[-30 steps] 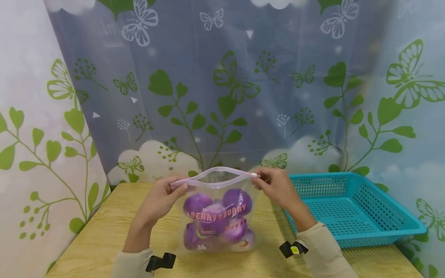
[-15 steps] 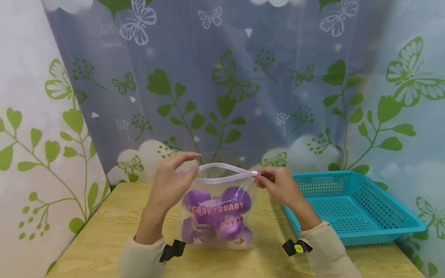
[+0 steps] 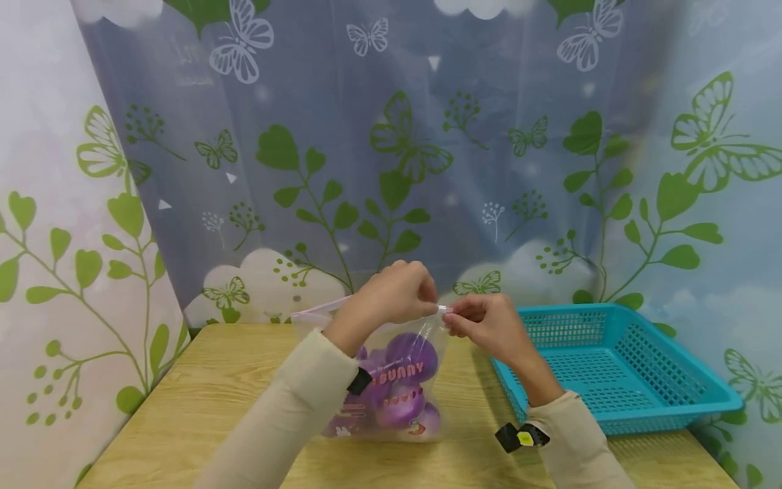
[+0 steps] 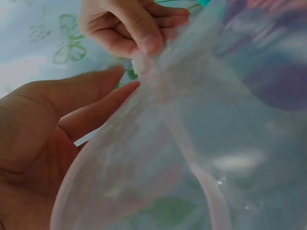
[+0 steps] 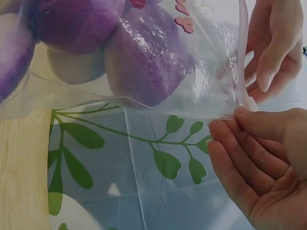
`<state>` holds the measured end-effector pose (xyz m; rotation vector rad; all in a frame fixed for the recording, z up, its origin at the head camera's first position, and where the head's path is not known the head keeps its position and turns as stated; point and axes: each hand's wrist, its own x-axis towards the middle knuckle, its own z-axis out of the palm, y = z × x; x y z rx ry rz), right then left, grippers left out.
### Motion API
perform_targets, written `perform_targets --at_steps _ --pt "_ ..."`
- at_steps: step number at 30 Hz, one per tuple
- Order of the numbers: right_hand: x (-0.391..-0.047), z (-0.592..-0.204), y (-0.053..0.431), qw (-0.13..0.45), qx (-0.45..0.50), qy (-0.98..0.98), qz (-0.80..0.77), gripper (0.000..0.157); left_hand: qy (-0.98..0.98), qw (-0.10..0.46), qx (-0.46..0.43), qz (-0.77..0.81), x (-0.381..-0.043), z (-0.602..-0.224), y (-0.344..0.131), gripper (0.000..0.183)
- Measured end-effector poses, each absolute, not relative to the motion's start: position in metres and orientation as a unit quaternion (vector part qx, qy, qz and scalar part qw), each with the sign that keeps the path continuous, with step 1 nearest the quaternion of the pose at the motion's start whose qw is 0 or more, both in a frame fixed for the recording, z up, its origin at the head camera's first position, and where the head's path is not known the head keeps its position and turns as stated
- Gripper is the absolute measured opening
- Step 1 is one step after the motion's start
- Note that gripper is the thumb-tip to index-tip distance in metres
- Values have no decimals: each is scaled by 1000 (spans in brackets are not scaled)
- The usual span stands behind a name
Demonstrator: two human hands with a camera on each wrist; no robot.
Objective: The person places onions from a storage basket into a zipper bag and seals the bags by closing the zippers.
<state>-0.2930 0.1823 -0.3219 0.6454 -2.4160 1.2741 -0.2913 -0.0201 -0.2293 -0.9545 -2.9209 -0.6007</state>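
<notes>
A clear zip bag with pink lettering stands upright on the table, holding several round purple-and-pale, onion-like things. Its pale pink zip strip gapes at the left part of the mouth. My right hand pinches the bag's top right corner beside the white slider. Reaching across the mouth, my left hand has its fingertips close by that slider. In the left wrist view its thumb and forefinger are slightly apart, with the slider just beyond them.
A turquoise perforated plastic basket is to the right of the bag. The light wooden table backs onto a hanging cloth printed with leaves and butterflies. Black wrist cameras sit on both sleeves.
My left hand has let go of the bag's left corner and moved right across the mouth to the slider. My right hand still pinches the right corner.
</notes>
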Motion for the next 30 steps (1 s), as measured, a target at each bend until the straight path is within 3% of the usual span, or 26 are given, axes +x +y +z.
perform_targets --at_steps 5,13,20,27,30 --pt "-292 -322 183 166 223 -850 448 13 -943 -18 -294 -158 -301 -225 -6 10" --pt "-291 -322 182 164 215 -843 465 14 -949 -2 -294 -113 -303 -228 -2 6" --pt "-291 -325 187 152 202 -838 484 12 -959 4 -260 -109 -307 -231 -17 21" --pt "-296 -322 187 128 226 -843 472 16 -950 -11 -289 -116 -308 -226 -22 5" --pt "-297 -322 185 115 236 -833 487 19 -948 -32 -292 -124 -309 -227 -20 9"
